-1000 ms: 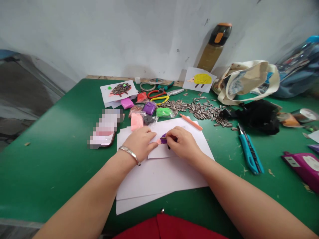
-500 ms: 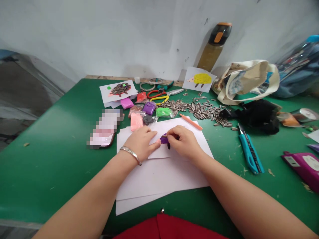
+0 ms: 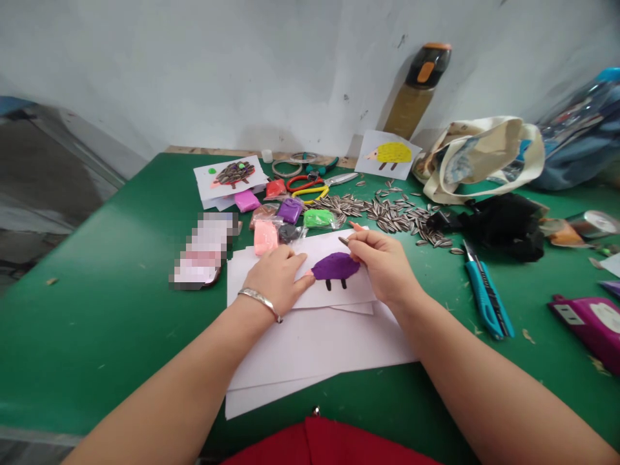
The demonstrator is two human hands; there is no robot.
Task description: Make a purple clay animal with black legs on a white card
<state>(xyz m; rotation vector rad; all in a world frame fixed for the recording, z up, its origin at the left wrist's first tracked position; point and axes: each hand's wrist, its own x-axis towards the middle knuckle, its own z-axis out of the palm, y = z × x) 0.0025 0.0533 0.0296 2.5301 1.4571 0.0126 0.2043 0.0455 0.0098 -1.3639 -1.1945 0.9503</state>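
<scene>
On a white sheet (image 3: 310, 298) lies a flat purple clay hedgehog body (image 3: 334, 266) with a pink snout at its left end and two short black legs below. My left hand (image 3: 275, 274) rests on the sheet, fingers stretched out, its thumb tip at the pink snout. My right hand (image 3: 382, 263) is closed in a pinch at the body's upper right. A slim dark stick-like tool (image 3: 343, 241) juts out of the pinch to the left; the fingers hide the rest of it. Beneath my right hand, an orange stick (image 3: 357, 226) is mostly covered.
Clay packs, such as a green one (image 3: 318, 218), sit behind the papers, with scissors (image 3: 320, 187) and sunflower seeds (image 3: 392, 213) nearby. Hedgehog cards (image 3: 387, 155) stand or lie at the back. A phone (image 3: 206, 248) is left; a blue utility knife (image 3: 485, 294) lies right.
My right hand has moved right and slightly up off the purple body, still holding the slim tool. More of the body and the second black leg now show. My left hand has barely moved.
</scene>
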